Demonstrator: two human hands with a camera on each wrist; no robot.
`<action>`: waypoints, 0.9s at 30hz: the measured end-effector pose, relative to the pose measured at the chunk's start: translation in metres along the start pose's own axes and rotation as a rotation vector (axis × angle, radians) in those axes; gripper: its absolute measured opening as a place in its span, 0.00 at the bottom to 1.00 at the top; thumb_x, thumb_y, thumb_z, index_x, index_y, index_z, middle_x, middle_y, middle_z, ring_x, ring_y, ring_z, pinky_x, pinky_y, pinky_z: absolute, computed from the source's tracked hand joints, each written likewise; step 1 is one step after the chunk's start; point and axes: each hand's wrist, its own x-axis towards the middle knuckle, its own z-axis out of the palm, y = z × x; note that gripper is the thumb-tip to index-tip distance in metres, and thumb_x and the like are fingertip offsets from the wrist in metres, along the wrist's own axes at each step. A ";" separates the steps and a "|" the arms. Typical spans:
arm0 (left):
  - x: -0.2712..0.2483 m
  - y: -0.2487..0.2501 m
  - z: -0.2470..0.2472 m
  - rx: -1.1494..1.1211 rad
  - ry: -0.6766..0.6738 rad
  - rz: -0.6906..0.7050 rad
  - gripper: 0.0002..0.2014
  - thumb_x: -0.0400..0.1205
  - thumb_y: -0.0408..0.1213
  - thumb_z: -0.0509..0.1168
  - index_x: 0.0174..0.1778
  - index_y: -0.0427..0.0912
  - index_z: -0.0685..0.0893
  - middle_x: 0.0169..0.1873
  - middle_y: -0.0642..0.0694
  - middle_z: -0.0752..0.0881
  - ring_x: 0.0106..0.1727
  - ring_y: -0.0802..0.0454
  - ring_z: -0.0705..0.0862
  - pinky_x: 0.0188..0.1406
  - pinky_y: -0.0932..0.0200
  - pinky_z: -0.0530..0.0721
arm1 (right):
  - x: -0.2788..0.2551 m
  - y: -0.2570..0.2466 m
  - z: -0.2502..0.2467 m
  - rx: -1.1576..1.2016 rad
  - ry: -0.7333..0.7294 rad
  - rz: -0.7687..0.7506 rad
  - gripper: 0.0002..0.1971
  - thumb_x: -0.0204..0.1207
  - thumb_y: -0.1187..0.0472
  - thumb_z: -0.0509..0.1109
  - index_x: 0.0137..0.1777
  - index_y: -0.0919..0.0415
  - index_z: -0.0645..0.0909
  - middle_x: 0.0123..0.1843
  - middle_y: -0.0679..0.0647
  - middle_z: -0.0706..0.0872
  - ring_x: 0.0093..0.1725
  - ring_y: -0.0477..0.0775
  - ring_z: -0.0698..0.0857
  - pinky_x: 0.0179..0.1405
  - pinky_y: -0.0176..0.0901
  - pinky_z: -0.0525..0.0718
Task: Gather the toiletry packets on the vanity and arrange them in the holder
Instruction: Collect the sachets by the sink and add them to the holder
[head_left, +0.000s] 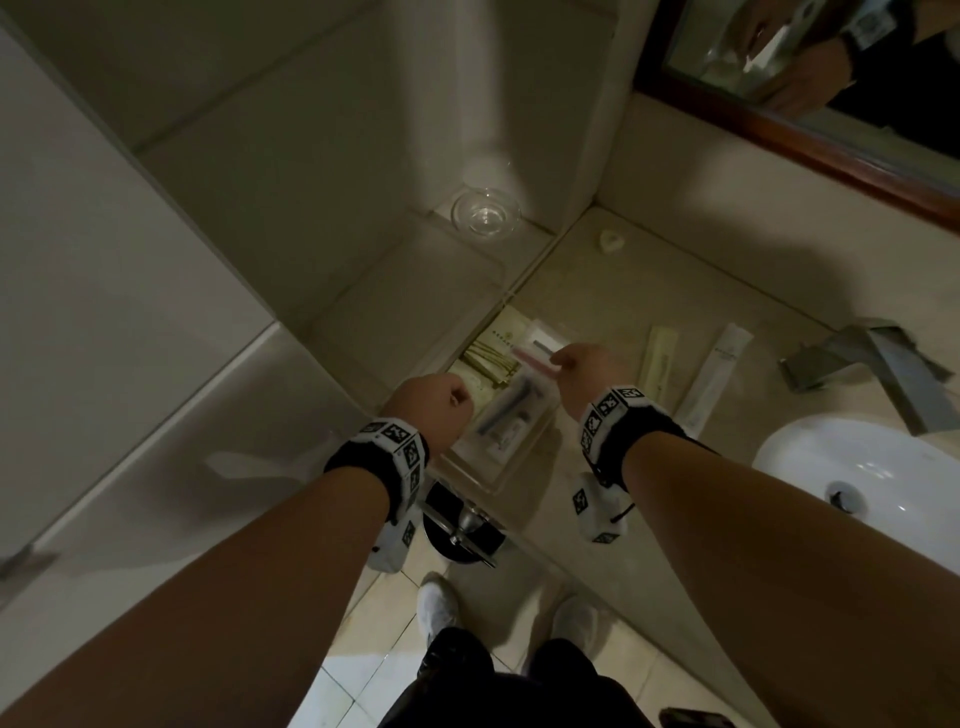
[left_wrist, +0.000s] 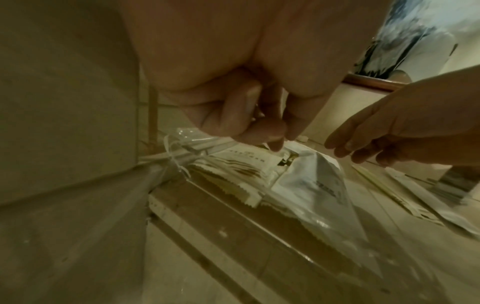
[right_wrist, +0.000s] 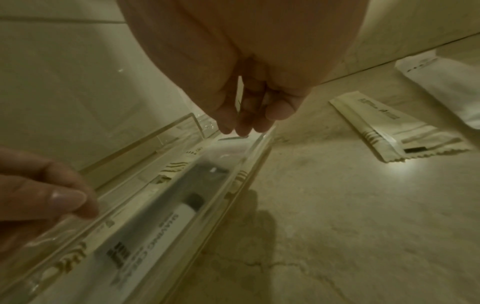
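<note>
The clear packet (head_left: 535, 349) with the pink and dark items inside hangs over the far end of the holder (head_left: 511, 470), a clear tray against the wall at the left end of the worktop (head_left: 644, 291). Your right hand (head_left: 584, 371) pinches it at one end, fingertips pressed together on the film. Lower it flat along the tray's length, beside the shaving-cream packet (head_left: 506, 415) already lying there, and let go only once it rests inside the walls; the film is slick and, I judge, may slide over the beige sachets (head_left: 491, 358) stacked at the far end.

Your left hand (head_left: 434, 410) hovers over the tray's near-left side with its grip curled; it seems to hold nothing, though the wrist view is too blurred to be sure. Use it to steady the tray wall if the packet pushes it.

Two long packets, a beige one (head_left: 658, 358) and a white one (head_left: 714, 376), lie on the worktop between the tray and the sink (head_left: 810, 462), still to gather.

The pinch itself is nearly hidden in the right wrist view. The tray's clear walls are hard to trace, so you cannot tell if it has compartments.
</note>
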 end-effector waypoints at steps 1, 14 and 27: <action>0.001 0.000 0.001 -0.013 0.015 0.026 0.09 0.81 0.45 0.63 0.52 0.51 0.86 0.51 0.48 0.87 0.47 0.51 0.85 0.51 0.52 0.87 | -0.001 0.001 -0.001 -0.045 0.021 -0.043 0.17 0.83 0.61 0.62 0.69 0.48 0.83 0.71 0.52 0.82 0.65 0.58 0.83 0.67 0.51 0.82; 0.004 0.007 0.039 0.436 -0.323 0.250 0.30 0.87 0.60 0.47 0.84 0.68 0.41 0.86 0.58 0.36 0.86 0.42 0.33 0.83 0.37 0.36 | -0.011 0.025 0.029 -0.361 -0.166 -0.378 0.29 0.85 0.36 0.43 0.78 0.21 0.29 0.90 0.47 0.42 0.88 0.63 0.41 0.84 0.65 0.41; 0.022 0.011 0.028 0.427 -0.147 0.251 0.35 0.87 0.58 0.48 0.87 0.53 0.39 0.86 0.53 0.35 0.86 0.44 0.31 0.85 0.41 0.40 | -0.006 0.023 0.022 -0.353 -0.062 -0.383 0.27 0.88 0.45 0.46 0.82 0.26 0.40 0.90 0.47 0.48 0.88 0.59 0.46 0.85 0.66 0.42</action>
